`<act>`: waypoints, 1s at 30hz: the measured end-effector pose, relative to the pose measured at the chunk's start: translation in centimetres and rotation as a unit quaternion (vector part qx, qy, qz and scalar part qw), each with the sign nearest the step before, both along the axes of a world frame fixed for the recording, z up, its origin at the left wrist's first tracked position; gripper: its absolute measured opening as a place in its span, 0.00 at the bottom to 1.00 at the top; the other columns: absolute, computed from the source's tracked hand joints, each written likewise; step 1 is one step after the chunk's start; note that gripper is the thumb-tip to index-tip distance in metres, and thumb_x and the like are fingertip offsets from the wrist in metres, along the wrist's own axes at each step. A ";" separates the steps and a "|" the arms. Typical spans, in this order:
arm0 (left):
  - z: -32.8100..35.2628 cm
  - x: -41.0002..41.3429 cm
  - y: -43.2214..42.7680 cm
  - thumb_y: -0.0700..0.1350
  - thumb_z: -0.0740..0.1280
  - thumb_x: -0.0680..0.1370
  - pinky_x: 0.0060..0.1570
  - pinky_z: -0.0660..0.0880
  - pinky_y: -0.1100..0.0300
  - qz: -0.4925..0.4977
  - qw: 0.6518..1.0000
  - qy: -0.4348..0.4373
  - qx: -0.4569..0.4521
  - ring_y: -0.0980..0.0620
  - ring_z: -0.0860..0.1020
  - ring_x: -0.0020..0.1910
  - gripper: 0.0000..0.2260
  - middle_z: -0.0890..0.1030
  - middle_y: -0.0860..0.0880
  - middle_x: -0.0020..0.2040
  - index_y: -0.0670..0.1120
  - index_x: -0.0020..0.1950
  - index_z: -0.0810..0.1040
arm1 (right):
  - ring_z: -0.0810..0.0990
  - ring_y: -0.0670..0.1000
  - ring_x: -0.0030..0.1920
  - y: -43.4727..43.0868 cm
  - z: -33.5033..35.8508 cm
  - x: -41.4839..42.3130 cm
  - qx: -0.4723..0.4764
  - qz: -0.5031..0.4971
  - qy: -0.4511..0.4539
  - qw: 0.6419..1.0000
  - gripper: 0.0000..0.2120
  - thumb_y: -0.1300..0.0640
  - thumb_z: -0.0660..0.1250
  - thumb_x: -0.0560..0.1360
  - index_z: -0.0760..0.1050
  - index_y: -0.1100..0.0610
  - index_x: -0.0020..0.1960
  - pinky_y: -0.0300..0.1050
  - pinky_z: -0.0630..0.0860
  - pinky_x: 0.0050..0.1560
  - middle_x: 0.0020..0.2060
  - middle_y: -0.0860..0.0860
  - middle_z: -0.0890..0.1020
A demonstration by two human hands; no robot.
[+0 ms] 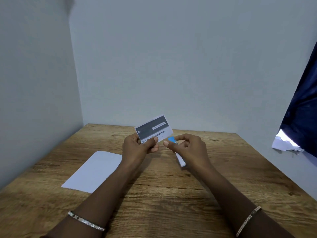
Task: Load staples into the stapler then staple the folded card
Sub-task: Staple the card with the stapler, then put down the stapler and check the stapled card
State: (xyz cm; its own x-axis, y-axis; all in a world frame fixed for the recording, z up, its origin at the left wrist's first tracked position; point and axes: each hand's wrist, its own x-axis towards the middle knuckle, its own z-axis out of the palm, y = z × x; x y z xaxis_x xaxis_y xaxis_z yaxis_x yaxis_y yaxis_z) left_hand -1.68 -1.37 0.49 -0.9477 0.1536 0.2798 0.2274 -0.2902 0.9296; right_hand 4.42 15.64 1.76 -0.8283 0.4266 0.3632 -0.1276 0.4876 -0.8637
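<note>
Card [153, 128] left of stapler [180, 158]; paper [93, 170] on table [171, 194].

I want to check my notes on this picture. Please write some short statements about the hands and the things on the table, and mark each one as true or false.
1. The left hand holds the card up above the table. True.
2. The stapler lies on the table and nobody touches it. False: the right hand has it in its grip, off the table.
3. A white sheet of paper lies flat on the table, to the left of the hands. True.
4. The side of the card that we see is blank. False: it has a dark band and printed words.
</note>
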 end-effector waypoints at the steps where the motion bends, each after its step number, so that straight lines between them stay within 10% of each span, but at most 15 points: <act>1: 0.0 0.0 0.0 0.39 0.76 0.75 0.42 0.84 0.59 0.001 1.000 -0.001 0.003 0.48 0.87 0.38 0.07 0.88 0.42 0.42 0.44 0.52 0.84 | 0.80 0.44 0.31 0.1 -0.1 0.0 0.066 -0.029 0.011 0.997 0.22 0.36 0.80 0.63 0.84 0.50 0.47 0.43 0.73 0.33 0.29 0.46 0.81; 9: -0.2 -0.1 0.0 0.38 0.76 0.75 0.48 0.84 0.43 -0.009 1.000 0.001 0.007 0.43 0.85 0.38 0.09 0.86 0.38 0.39 0.38 0.54 0.83 | 0.84 0.53 0.43 -0.5 -0.9 -0.3 0.319 -0.067 -0.037 0.945 0.26 0.31 0.75 0.66 0.86 0.53 0.48 0.47 0.78 0.39 0.40 0.51 0.87; 12: -0.2 -0.2 -0.1 0.37 0.76 0.75 0.41 0.84 0.52 -0.010 1.000 0.003 0.011 0.45 0.84 0.37 0.10 0.86 0.39 0.39 0.37 0.54 0.83 | 0.79 0.54 0.37 -0.7 -1.0 -0.6 0.357 -0.086 -0.073 0.927 0.26 0.31 0.73 0.67 0.82 0.55 0.41 0.44 0.66 0.31 0.33 0.49 0.80; 24: -0.1 0.0 0.3 0.36 0.76 0.75 0.40 0.81 0.60 -0.016 1.000 -0.003 0.012 0.48 0.85 0.36 0.11 0.86 0.40 0.41 0.36 0.55 0.82 | 0.81 0.59 0.48 -0.7 -1.5 -0.7 0.343 -0.117 -0.142 0.921 0.25 0.37 0.73 0.72 0.63 0.52 0.35 0.46 0.66 0.38 0.33 0.47 0.64; 30: -0.1 0.2 0.2 0.36 0.76 0.74 0.38 0.81 0.63 -0.030 0.999 -0.012 0.019 0.48 0.86 0.35 0.11 0.87 0.41 0.40 0.37 0.55 0.82 | 0.71 0.54 0.33 -0.6 -1.1 -0.5 0.322 -0.122 -0.136 0.929 0.30 0.32 0.70 0.72 0.60 0.53 0.30 0.45 0.56 0.27 0.29 0.48 0.67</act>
State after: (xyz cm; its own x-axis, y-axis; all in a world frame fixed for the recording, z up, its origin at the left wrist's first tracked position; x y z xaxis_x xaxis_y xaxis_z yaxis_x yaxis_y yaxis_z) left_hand -1.50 -1.13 0.38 -0.9435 0.1993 0.2648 0.1874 -0.3382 0.9222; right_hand 3.92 15.06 0.64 -0.8345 0.3806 0.3984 0.2349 0.8998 -0.3676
